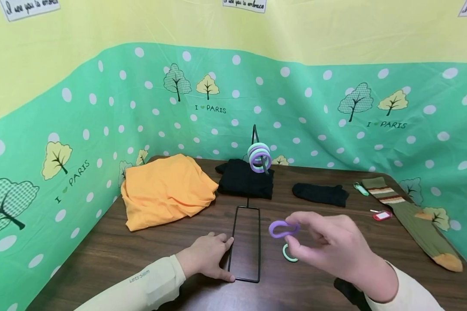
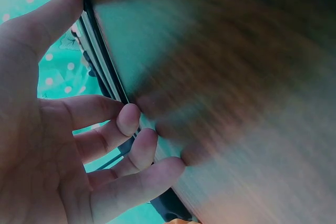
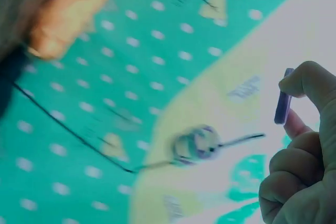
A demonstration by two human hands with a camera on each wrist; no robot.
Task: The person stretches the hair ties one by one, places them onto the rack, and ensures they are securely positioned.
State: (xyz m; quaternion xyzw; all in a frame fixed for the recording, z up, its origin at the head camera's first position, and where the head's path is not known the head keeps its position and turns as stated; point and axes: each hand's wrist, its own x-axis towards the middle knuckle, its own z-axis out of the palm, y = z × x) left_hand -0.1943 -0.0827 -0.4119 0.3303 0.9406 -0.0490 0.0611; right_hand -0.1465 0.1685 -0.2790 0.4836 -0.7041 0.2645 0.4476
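My right hand (image 1: 334, 246) pinches a purple ring (image 1: 271, 230) between thumb and forefinger, raised over the table, right of a black wire stand (image 1: 259, 246). In the right wrist view the purple ring (image 3: 283, 106) appears edge-on at the fingertips. On the stand's upper arm hang several mint and purple rings (image 1: 253, 156). My left hand (image 1: 210, 255) rests on the table with its thumb and fingertips against the left side of the stand's rectangular base. One mint ring (image 1: 290, 259) lies on the table, just beneath the raised ring.
Orange cloth (image 1: 167, 190) lies back left, a folded black cloth (image 1: 241, 181) behind the stand. Rightward are a black sock (image 1: 320, 194), a long olive sock (image 1: 416, 224), a red key tag (image 1: 382, 215) and a green tag (image 1: 360, 188). Another black item (image 1: 350, 291) is partly under my right wrist.
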